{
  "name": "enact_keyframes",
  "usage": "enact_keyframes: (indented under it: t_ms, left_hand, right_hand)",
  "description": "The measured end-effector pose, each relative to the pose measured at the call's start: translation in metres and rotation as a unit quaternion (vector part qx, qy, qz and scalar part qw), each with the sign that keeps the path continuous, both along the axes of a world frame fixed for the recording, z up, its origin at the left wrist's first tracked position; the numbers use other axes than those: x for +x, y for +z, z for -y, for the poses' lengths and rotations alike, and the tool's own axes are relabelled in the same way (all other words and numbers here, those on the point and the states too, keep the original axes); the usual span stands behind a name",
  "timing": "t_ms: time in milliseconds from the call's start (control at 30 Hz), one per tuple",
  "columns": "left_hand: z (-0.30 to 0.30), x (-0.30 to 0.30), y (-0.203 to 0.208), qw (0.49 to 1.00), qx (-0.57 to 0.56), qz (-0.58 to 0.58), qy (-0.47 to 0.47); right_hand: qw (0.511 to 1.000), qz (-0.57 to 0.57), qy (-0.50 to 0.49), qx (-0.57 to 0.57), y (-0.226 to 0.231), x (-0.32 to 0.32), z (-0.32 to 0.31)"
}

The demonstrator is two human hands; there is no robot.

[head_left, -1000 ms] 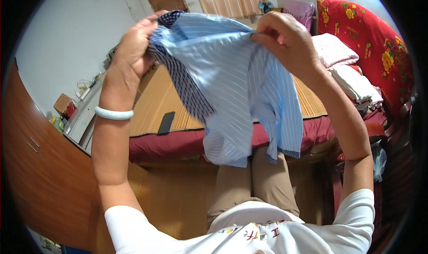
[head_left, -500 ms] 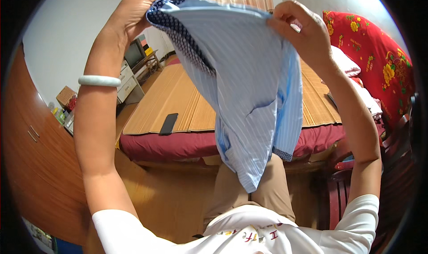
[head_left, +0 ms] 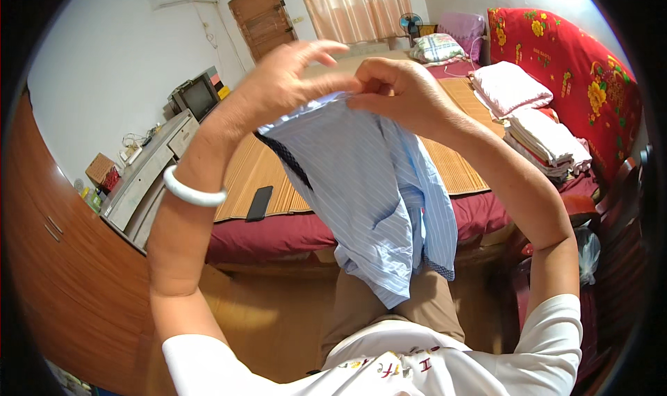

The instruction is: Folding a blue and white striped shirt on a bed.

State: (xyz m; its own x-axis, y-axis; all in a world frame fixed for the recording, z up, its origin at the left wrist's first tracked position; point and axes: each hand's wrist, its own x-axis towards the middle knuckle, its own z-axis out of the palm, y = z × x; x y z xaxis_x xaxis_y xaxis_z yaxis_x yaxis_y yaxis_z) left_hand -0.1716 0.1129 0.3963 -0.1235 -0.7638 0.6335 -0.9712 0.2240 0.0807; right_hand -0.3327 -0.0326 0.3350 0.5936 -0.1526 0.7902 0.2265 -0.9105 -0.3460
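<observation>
So, brown wardrobe [head_left: 69, 243], grey drawer unit [head_left: 149, 170], boxy TV [head_left: 198, 96]. 1 black phone [head_left: 260, 203] on slatted mat [head_left: 458, 170], maroon bedsheet [head_left: 278, 243] below. Left hand [head_left: 285, 83] spread, thumb apart from fingers, at garment top. Striped blue shirt [head_left: 358, 187] hangs before bed edge; right hand [head_left: 399, 90] pinches its top. Folded white bedding [head_left: 547, 140], red floral headboard [head_left: 566, 76].

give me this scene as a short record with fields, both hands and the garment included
garment: light blue, white stripes, dark patterned trim, hanging down
right hand: pinching the garment's top edge
left hand: open, beside that edge
bed: dark red cover, tan mat
phone: dark, lying on the mat
folded white cloths: stacked near red floral headboard
</observation>
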Motion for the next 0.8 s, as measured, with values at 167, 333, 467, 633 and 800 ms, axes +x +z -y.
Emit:
enact_keyframes:
  t_ms: [167, 333, 467, 633, 800]
  left_hand:
    - [0.006, -0.011, -0.033, 0.974, 0.163, -0.15, -0.057]
    - [-0.008, 0.004, -0.054, 0.977, 0.163, -0.121, -0.067]
    - [-0.041, 0.016, -0.082, 0.969, 0.092, -0.218, -0.067]
    - [-0.12, 0.057, -0.152, 0.956, -0.083, -0.279, -0.024]
    - [-0.192, 0.057, -0.228, 0.931, -0.029, -0.357, -0.071]
  right_hand:
    - [0.999, -0.009, 0.026, 0.023, -0.011, 0.01, 0.0]
    - [0.989, 0.034, 0.102, 0.105, -0.052, 0.008, -0.001]
    - [0.995, -0.09, 0.023, 0.04, -0.125, -0.023, 0.002]
    - [0.981, -0.18, -0.072, -0.016, -0.232, -0.084, 0.024]
    - [0.951, -0.251, -0.011, 0.182, -0.259, -0.177, 0.016]
